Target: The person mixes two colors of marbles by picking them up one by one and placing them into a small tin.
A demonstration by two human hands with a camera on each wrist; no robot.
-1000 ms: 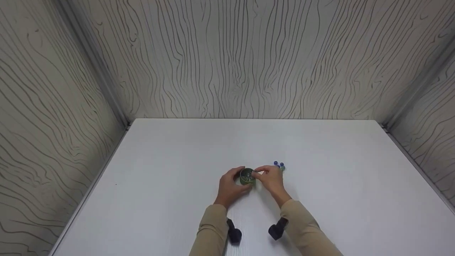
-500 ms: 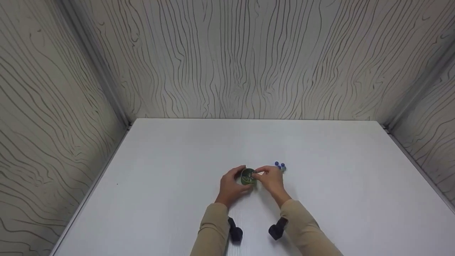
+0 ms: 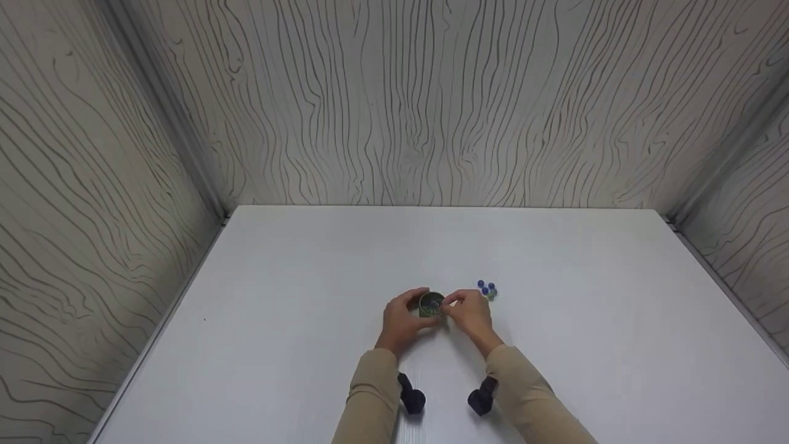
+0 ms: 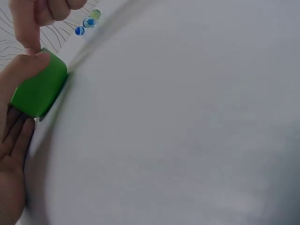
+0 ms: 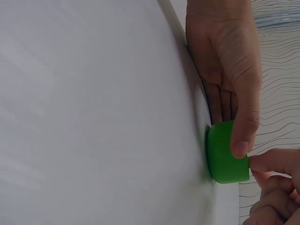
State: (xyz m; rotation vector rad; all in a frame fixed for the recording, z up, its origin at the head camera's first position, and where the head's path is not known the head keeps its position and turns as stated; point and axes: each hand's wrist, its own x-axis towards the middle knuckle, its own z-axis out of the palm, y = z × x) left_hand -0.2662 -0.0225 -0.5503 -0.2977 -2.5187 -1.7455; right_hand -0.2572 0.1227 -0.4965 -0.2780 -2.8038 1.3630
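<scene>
My left hand (image 3: pixel 400 317) grips a small green cup (image 5: pixel 222 154) on the white table, thumb on the near side and fingers round the far side. In the head view its dark mouth shows upward, with a bluish glint and lighter spots inside. The curled fingers of my right hand (image 3: pixel 471 311) are at the cup's right rim, index finger and thumb close together. I cannot tell whether a marble is between them. Just beyond the right hand lie several glass marbles (image 4: pixel 89 22), blue and pale green, grouped on the table.
The white table (image 3: pixel 308 259) spreads out on all sides of the hands. Behind it stands a wood-grain patterned panel (image 3: pixel 394 105), with matching side panels (image 3: pixel 80 203) to left and right. Black wrist cameras (image 3: pixel 412 398) hang below the sleeves (image 3: pixel 370 394).
A bluish spot now shows inside the cup's mouth. The right fingertips have shifted slightly back toward the right rim. The left hand keeps its grip on the cup.
</scene>
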